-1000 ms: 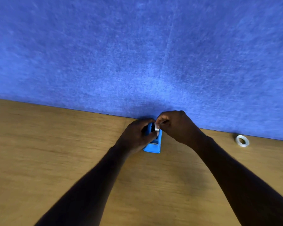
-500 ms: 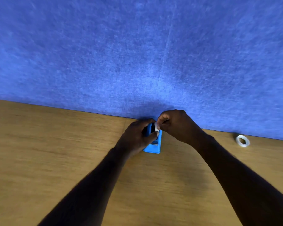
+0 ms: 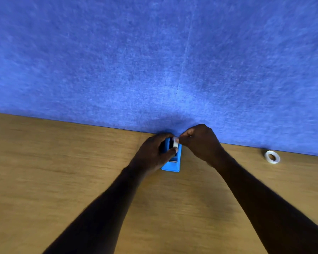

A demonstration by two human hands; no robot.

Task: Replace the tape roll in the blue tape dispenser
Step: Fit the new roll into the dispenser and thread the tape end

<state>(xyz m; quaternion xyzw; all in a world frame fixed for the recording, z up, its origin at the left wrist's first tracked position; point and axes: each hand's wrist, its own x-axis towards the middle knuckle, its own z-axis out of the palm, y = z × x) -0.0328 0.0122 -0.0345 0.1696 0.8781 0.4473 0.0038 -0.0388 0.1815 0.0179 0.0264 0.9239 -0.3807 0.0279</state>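
Blue tape dispenser (image 3: 173, 165) between hands

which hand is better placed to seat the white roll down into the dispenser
Right, probably. The right hand already pinches the white tape roll above the blue tape dispenser, while the left hand is busy steadying the dispenser's body.

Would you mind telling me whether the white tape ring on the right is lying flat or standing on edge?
Flat: the tape ring shows its open centre upward.
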